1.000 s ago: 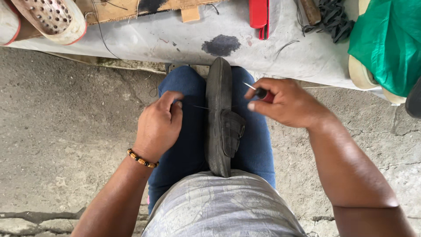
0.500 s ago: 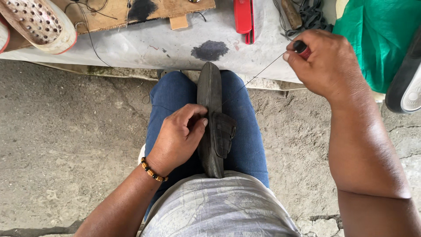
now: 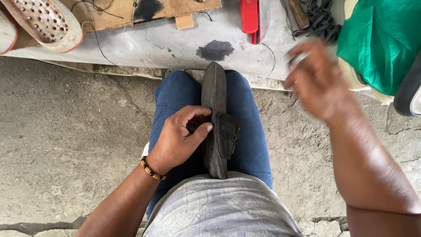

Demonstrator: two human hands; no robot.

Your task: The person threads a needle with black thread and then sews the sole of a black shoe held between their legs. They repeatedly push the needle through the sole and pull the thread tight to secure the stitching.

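A black sandal [image 3: 214, 101] stands on its edge between my knees, clamped by my blue jeans [image 3: 250, 131], toe end pointing away from me. My left hand [image 3: 180, 138], with a beaded bracelet [image 3: 152, 169] on the wrist, grips the sandal's side, thumb pressed on the sole beside the strap. My right hand [image 3: 320, 81] is raised to the right of the sandal and blurred by motion. Its fingers are curled around a small pale sewing tool that I cannot make out clearly. No thread shows between it and the sandal.
A low bench under a grey sheet [image 3: 175, 44] runs across the top. On it lie a pale studded shoe sole [image 3: 41, 19], cardboard [image 3: 118, 11], a red tool [image 3: 249, 15], tangled black cord [image 3: 322, 19] and a green bag [image 3: 381, 39]. Cracked concrete floor [image 3: 66, 131] lies below.
My right hand pulled away from the sandal up to the right, drawing thread, and is now swinging back, blurred. My left hand stays on the sandal.
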